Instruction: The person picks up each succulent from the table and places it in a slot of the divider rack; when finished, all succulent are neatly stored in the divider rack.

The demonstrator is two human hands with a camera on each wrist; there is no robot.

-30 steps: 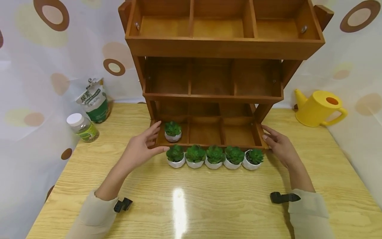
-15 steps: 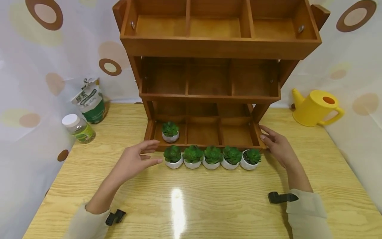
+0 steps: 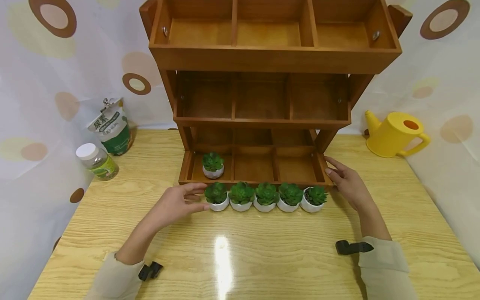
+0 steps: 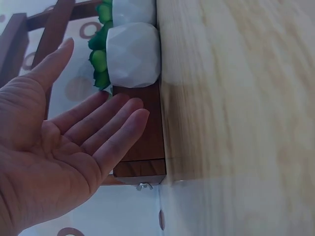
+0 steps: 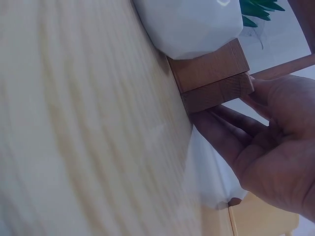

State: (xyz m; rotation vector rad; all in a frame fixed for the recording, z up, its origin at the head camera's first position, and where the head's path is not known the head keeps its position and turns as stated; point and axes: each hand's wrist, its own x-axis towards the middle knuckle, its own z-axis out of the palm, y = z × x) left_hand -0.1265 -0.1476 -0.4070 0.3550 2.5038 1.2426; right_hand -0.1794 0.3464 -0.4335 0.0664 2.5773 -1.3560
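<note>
At L end of the front row, the L hand (image 3: pixel 174 205) is relaxed, fingers extended & thumb spread, holding nothing, just beside the leftmost potted succulent (image 3: pixel 216 196); can't tell if it touches. R hand (image 3: pixel 349 187) grips the R end of the 3-tier wooden rack (image 3: pixel 277 61) at its btm tier, thumb one side, fingers the other. That leftmost plant stands upright on the wood-grain table (image 3: pixel 180 254), 1st of 5 succulents in white faceted pots along the btm tier's front. A 6th succulent (image 3: pixel 213 165) sits in the btm L compartment. Also on table: yellow watering can (image 3: pixel 393 135) R of rack; white-lidded jar (image 3: pixel 98 161) & green-white pouch (image 3: pixel 113 132) L. Circle-print cloth (image 3: pixel 95 54) behind.
</note>
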